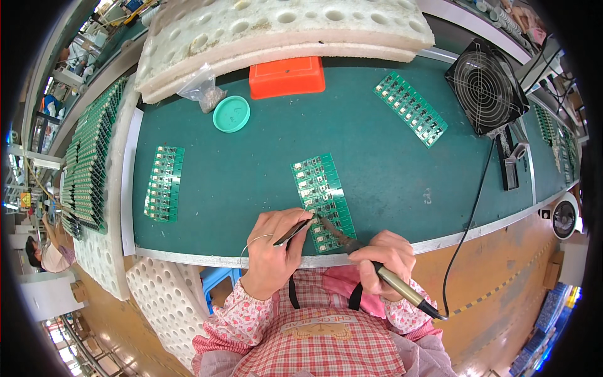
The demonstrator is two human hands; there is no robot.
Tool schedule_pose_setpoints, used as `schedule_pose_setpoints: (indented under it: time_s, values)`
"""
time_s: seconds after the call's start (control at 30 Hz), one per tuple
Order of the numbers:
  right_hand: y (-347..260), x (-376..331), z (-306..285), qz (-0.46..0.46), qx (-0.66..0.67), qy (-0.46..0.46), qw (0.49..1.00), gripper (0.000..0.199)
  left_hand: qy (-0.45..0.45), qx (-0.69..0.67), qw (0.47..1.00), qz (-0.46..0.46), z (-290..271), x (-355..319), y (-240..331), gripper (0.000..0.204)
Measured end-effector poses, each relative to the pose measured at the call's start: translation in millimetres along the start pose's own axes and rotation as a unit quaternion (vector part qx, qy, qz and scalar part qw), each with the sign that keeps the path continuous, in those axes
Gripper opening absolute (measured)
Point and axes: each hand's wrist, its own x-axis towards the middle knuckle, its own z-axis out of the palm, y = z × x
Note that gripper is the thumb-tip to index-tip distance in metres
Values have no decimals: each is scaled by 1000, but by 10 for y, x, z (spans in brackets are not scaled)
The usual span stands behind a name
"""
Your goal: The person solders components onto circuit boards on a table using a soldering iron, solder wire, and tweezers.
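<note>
A green circuit board panel (336, 195) with rows of small parts lies on the green bench mat near its front edge. My right hand (385, 256) is closed round the handle of a soldering iron (402, 288), whose tip reaches the lower half of the panel. Black tweezers (291, 231) are pinched in my left hand (274, 251), their points at the same spot beside the iron's tip. A thin wire (247, 247) curves out by the left hand; whether the fingers grip it, I cannot tell. Whether either tool touches a part is too small to make out.
Similar panels lie at left (164, 184) and at back right (411, 108). A red tray (287, 78), turquoise lid (231, 114) and plastic bag (204, 91) sit before a white foam block (282, 38). A black fan (487, 88) stands right; the iron's cord (472, 217) crosses the front edge.
</note>
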Motion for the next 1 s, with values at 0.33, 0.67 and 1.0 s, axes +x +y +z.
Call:
schedule_pose_setpoints:
  time_s: [0.33, 0.67, 1.0]
  values:
    - [-104, 45, 118, 46, -206, -35, 977, 53, -5, -3, 1000, 4, -19, -6, -10, 20]
    - [-62, 203, 336, 85, -276, -67, 955, 58, 78, 7, 996, -32, -224, -41, -203, 14]
    - [-19, 148, 288, 81, -204, 26, 975, 47, 93, 60, 991, -68, -351, -54, -403, 8]
